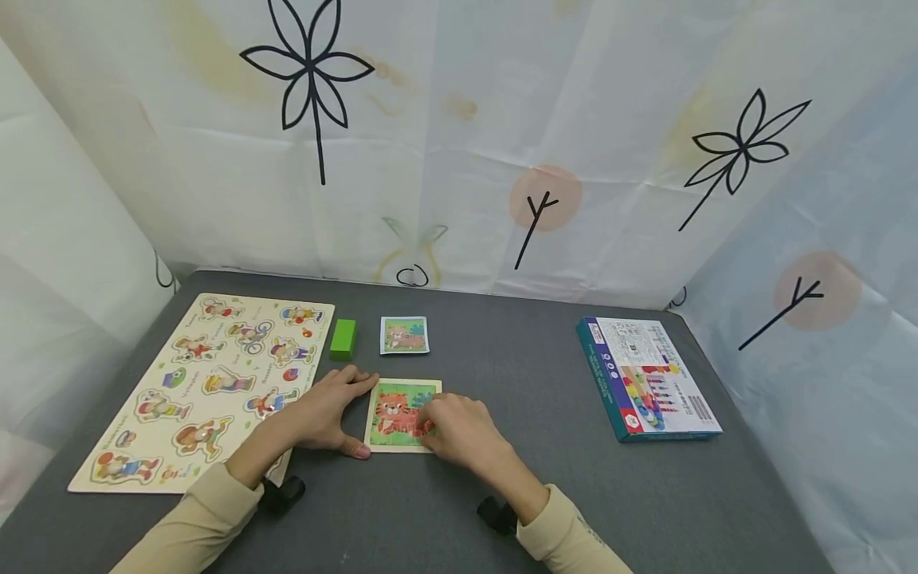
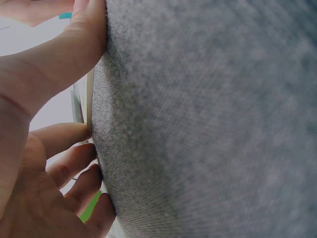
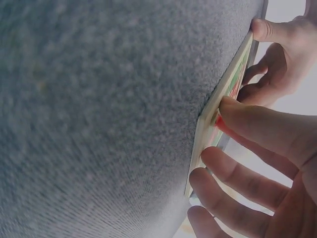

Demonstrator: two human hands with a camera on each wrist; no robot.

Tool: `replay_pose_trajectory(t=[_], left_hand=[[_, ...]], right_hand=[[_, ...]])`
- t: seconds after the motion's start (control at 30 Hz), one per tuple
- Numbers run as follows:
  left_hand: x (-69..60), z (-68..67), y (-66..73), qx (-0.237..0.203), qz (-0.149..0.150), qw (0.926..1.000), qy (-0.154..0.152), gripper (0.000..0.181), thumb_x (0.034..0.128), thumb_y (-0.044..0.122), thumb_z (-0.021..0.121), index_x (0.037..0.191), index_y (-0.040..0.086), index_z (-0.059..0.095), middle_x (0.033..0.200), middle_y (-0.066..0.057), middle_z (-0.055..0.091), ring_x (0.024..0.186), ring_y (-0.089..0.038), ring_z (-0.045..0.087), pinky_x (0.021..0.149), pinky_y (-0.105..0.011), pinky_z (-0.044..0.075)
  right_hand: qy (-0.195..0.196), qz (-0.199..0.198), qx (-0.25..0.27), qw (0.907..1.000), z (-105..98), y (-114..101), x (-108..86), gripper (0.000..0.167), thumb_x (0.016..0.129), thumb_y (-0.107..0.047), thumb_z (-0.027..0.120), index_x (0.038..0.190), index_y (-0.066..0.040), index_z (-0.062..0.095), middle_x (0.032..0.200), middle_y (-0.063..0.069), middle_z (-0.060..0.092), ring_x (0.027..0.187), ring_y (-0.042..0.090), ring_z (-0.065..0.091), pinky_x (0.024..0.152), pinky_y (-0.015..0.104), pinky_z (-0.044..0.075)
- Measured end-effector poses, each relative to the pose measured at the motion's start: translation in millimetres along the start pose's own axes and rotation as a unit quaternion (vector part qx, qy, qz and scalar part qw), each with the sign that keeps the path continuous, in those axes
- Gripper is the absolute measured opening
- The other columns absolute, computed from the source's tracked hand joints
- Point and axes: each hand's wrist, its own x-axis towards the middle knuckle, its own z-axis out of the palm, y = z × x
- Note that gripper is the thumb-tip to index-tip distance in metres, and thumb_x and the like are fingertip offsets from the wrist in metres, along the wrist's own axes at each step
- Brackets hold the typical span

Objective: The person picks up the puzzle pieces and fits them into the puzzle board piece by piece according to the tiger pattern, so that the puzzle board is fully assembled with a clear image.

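Observation:
A small square wooden puzzle with a red tiger on a green ground lies flat on the table. My left hand spans its left side, index fingertip by the upper left corner and thumb at the lower left one. Over the right part of the picture, my right hand has its fingers bent and pinches a puzzle piece, mostly hidden by the fingers. In the right wrist view the right thumb and index tip meet at the board's pale rim, the other fingers curving alongside.
Behind the puzzle lie a small tiger picture card and a green block. A large board of cartoon figures sits at the left, partly under the left forearm. Toward the right is a flat box. Patterned cloth hangs around the grey table.

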Motion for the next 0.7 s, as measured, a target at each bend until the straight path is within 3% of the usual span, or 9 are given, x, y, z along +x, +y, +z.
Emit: replay_pose_trajectory(t=[0.17,0.5,0.7], left_hand=[[1.4,1.2,-0.7,0.001,-0.001,1.0,-0.003,0.113,0.0647,0.055,0.093,0.152,0.001,0.047,0.141,-0.016,0.052,0.123,-0.032,0.05,0.104,-0.054,0.047],[1.0,-0.3,0.3,0.003,0.001,1.0,-0.004,0.112,0.0654,0.055,0.093,0.152,0.001,0.046,0.141,-0.017,0.052,0.123,-0.033,0.051,0.104,-0.055,0.047],[-1.2,0.8,-1.0,0.005,0.005,1.0,-0.007,0.113,0.0674,0.057,0.091,0.153,0.001,0.044,0.142,-0.018,0.051,0.126,-0.035,0.051,0.104,-0.056,0.047]], right_hand=[[-0.001,0.005,-0.007,1.0,0.3,0.3,-0.2,0.011,0.085,-0.026,0.084,0.095,-0.02,0.083,0.094,-0.003,0.075,0.077,0.009,0.064,0.059,0.028,0.048],[-0.013,0.024,0.009,0.9996,0.3,4.0,-1.7,0.023,0.086,-0.025,0.083,0.108,-0.017,0.082,0.095,-0.001,0.071,0.068,0.007,0.049,0.054,0.025,0.039],[-0.01,0.005,0.013,0.9998,0.4,8.5,-4.8,0.026,0.087,-0.025,0.083,0.111,-0.018,0.081,0.102,0.001,0.073,0.07,0.008,0.048,0.054,0.023,0.037]])
